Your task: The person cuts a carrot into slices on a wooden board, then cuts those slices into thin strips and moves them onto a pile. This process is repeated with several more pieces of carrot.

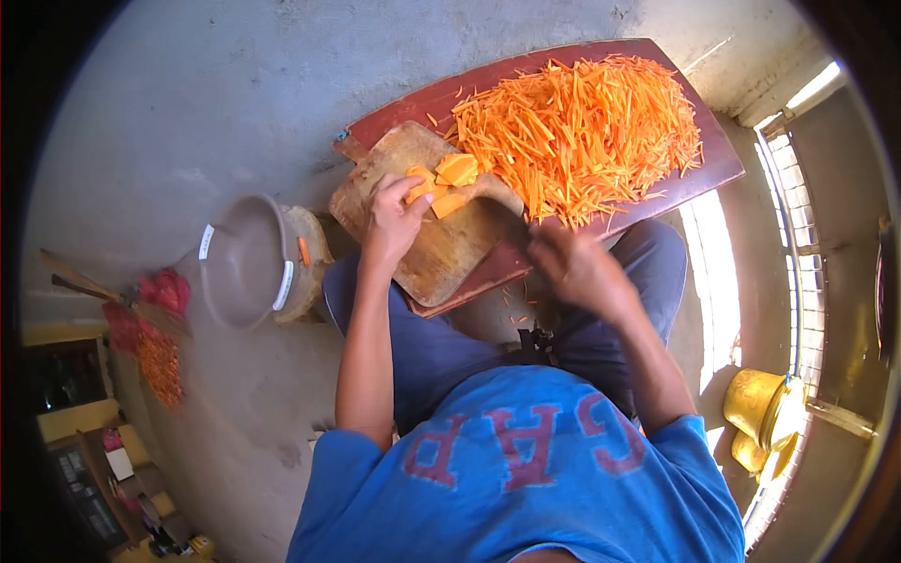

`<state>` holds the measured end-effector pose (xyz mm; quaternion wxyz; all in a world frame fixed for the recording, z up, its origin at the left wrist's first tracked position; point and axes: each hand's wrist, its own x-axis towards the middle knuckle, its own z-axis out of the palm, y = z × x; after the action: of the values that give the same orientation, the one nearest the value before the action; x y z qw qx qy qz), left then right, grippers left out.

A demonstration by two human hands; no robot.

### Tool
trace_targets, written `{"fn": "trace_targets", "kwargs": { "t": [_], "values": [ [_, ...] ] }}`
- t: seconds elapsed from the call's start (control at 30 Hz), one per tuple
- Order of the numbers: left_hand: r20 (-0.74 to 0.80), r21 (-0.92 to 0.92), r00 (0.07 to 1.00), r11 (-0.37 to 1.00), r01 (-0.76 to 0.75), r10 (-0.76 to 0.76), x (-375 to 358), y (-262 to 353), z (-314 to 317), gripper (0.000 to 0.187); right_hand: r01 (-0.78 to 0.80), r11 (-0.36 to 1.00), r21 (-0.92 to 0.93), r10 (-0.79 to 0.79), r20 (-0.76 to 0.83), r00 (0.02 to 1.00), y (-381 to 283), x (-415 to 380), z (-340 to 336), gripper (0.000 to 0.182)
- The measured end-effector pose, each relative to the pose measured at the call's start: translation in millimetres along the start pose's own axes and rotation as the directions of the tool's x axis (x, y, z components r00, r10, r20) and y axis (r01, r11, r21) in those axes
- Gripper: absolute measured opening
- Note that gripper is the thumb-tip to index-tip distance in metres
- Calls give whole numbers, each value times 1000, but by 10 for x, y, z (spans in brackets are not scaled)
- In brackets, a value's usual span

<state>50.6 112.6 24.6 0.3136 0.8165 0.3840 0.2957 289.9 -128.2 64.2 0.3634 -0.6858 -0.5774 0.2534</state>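
Observation:
A wooden chopping board [441, 258] rests over my lap and on the edge of a dark red tray [718, 164]. Several orange carrot chunks [452, 180] lie on the board. My left hand [392, 220] presses its fingertips on the nearest chunks. A big heap of thin carrot strips [582, 117] fills the tray behind them. My right hand [574, 267] is motion-blurred at the board's right edge, closed on the handle of a knife [505, 223] whose dark blade points toward the chunks.
I sit on a grey concrete floor. A grey pot [242, 265] stands to the left, with a carrot piece [303, 251] on its rim. Red bags and more carrot [158, 361] lie further left. A yellow container [762, 405] sits by the barred window on the right.

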Motion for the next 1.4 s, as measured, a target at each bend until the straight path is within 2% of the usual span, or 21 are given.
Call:
{"fn": "trace_targets", "kwargs": {
  "t": [0.03, 0.1, 0.2, 0.27, 0.3, 0.37, 0.4, 0.47, 0.5, 0.6, 0.7, 0.8, 0.87, 1.0, 1.1, 1.2, 1.27, 1.3, 1.33, 1.4],
  "values": [
    [-9, 26, 1000, 999, -23, 23, -7, 20, 22, 34, -60, 998, -36, 57, -69, 996, 33, 82, -174, 30],
    [-23, 82, 996, 993, -80, 82, 27, 34, 58, 35, -157, 985, -78, 156, -8, 988, 40, 239, -494, 27],
    [-55, 37, 997, 998, -52, 54, 115, -183, 57, 42, -147, 988, 38, 148, -12, 989, -141, 226, -508, 26],
    [0, 166, 999, 985, -39, 39, 195, -167, -29, 49, -145, 974, 173, 146, 7, 989, -132, 184, -346, 26],
    [25, 233, 999, 972, -34, 28, 232, -152, -66, 52, -244, 939, 244, 230, 85, 969, -132, 167, -264, 25],
    [128, 236, 991, 972, 16, -48, 310, -151, -110, 58, -184, 939, 292, 154, 121, 981, -7, 101, -40, 17],
    [180, 239, 980, 970, 41, -86, 338, -152, -127, 61, -292, 899, 325, 241, 190, 952, -134, 86, -37, 22],
    [187, 250, 978, 967, 46, -95, 369, -146, -134, 64, -196, 922, 333, 159, 135, 978, -177, 47, 37, 18],
    [192, 252, 976, 966, 48, -99, 384, -144, -120, 65, -216, 914, 345, 171, 156, 973, -217, 42, 21, 17],
    [217, 79, 967, 989, 121, -136, 464, -428, -10, 70, -214, 926, 310, 172, 157, 973, -190, 22, 14, 18],
    [288, 178, 936, 972, 156, -203, 566, -466, -4, 68, -218, 926, 309, 181, 144, 973, -122, 10, 26, 24],
    [287, 314, 941, 945, 85, -180, 622, -304, -63, 64, -204, 917, 342, 176, 113, 978, -59, -30, 93, 29],
    [353, 184, 903, 964, 190, -246, 726, -640, -20, 63, -182, 915, 360, 155, 101, 983, -34, -51, 131, 31],
    [458, -66, 838, 929, 365, -297, 689, -602, -77, 64, -188, 904, 384, 152, 123, 981, -30, -70, 145, 31],
    [336, 146, 927, 982, 123, -166, 618, -471, -39, 60, -186, 912, 365, 152, 119, 981, -49, -80, 135, 31],
    [279, 357, 960, 929, -100, -4, 649, -425, -48, 53, -159, 934, 320, 128, 117, 985, 22, -84, 171, 31],
    [417, 131, 893, 983, 128, -172, 801, -612, -36, 49, -189, 928, 320, 155, 131, 979, 0, -106, 165, 30],
    [496, 28, 837, 967, 252, -232, 859, -580, -55, 47, -226, 915, 336, 187, 145, 972, -72, -114, 137, 29],
    [468, -23, 855, 964, 266, -225, 856, -556, -77, 46, -262, 899, 352, 218, 160, 963, -110, -113, 121, 28],
    [411, -123, 885, 948, 294, -221, 734, -533, -137, 45, -226, 918, 325, 193, 129, 973, -70, -120, 143, 29]
  ]
}}
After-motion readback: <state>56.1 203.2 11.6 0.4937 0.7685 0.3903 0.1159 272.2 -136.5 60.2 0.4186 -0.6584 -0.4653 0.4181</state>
